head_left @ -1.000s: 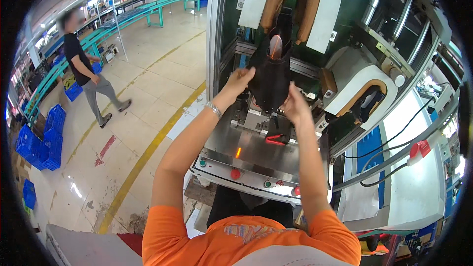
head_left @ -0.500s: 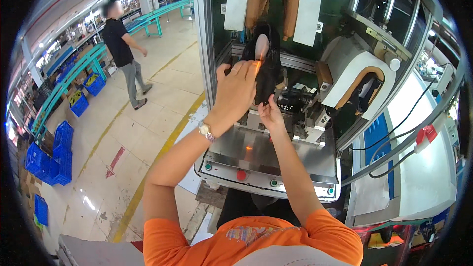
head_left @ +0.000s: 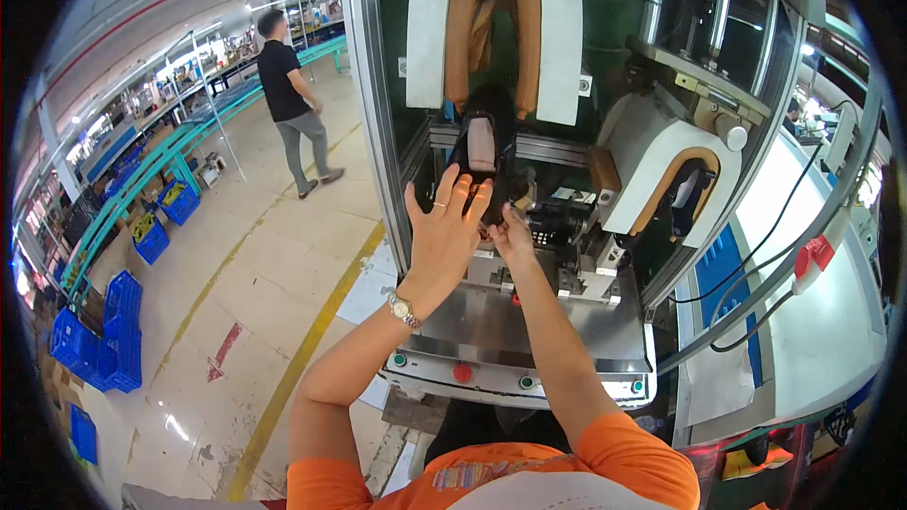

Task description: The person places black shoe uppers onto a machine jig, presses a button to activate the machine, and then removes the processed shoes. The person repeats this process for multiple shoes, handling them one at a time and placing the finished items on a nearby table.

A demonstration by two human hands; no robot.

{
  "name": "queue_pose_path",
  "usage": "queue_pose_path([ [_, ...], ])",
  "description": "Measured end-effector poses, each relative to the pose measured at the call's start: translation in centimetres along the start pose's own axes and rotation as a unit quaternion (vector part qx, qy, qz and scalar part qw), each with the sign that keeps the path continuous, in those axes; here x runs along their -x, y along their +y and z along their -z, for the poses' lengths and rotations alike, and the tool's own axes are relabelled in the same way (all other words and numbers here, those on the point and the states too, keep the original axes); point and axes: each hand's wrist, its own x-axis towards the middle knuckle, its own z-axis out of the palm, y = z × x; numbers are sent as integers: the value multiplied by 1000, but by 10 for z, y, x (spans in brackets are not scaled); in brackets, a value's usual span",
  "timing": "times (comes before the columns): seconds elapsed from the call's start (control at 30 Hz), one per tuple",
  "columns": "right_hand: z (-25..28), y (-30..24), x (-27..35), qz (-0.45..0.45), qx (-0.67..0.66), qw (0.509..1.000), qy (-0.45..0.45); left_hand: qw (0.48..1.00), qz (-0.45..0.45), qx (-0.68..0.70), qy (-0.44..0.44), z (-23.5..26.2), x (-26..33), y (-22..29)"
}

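Note:
A black shoe (head_left: pixel 493 137), pale inside its opening, sits in the machine with its far end under an upright U-shaped brown pad (head_left: pixel 462 38) on a white block. My left hand (head_left: pixel 442 241) lies over the near part of the shoe, fingers spread and stretched out. An orange light falls across its fingertips. Close to the shoe's near end, my right hand (head_left: pixel 513 238) has its thumb and fingers closed on the shoe's edge; the exact grip is partly hidden. A second dark shoe (head_left: pixel 684 203) sits inside another U-shaped brown pad (head_left: pixel 652 212) on the right.
The machine's metal bed (head_left: pixel 586 326) has a front panel with a red button (head_left: pixel 462 372) and green buttons (head_left: pixel 526 382). Cables and a grey pipe (head_left: pixel 727 321) run at right. Across the floor at left, a person (head_left: pixel 290 99) walks near a teal conveyor (head_left: pixel 179 146) and blue crates (head_left: pixel 118 340).
My left hand has slid a little nearer along the shoe, baring more of its opening. My right hand stays at the near end. The view has shifted, and the walking person has moved on.

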Motion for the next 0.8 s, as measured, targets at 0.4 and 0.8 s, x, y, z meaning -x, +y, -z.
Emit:
queue_pose_path([
  [0.4, -15, 17, 11, 21, -51, 998, -10, 1000, -8, 17, 0, -6, 0, -4],
  [0.8, -9, 9, 6, 18, -46, 999, -12, 998, 17, 54, -22, -6, -1, -5],
])
